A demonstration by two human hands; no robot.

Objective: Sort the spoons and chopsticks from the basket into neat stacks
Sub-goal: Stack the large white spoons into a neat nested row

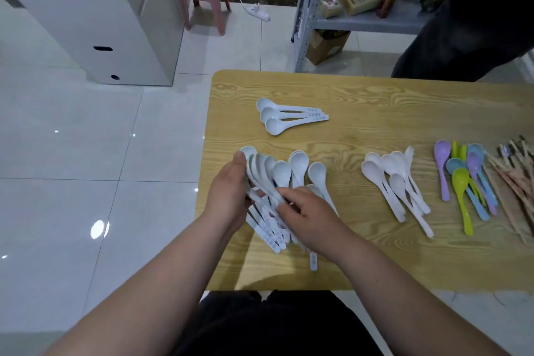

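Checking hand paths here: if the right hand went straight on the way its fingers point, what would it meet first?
Probably the bundle of white spoons held by the left hand; the right hand points at their handles, seemingly touching them.

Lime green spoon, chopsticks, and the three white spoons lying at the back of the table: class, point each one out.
lime green spoon (460,179), head view, on its bowl.
chopsticks (513,182), head view, on the bundle's shafts.
three white spoons (268,114), head view, on the middle spoon's bowl.
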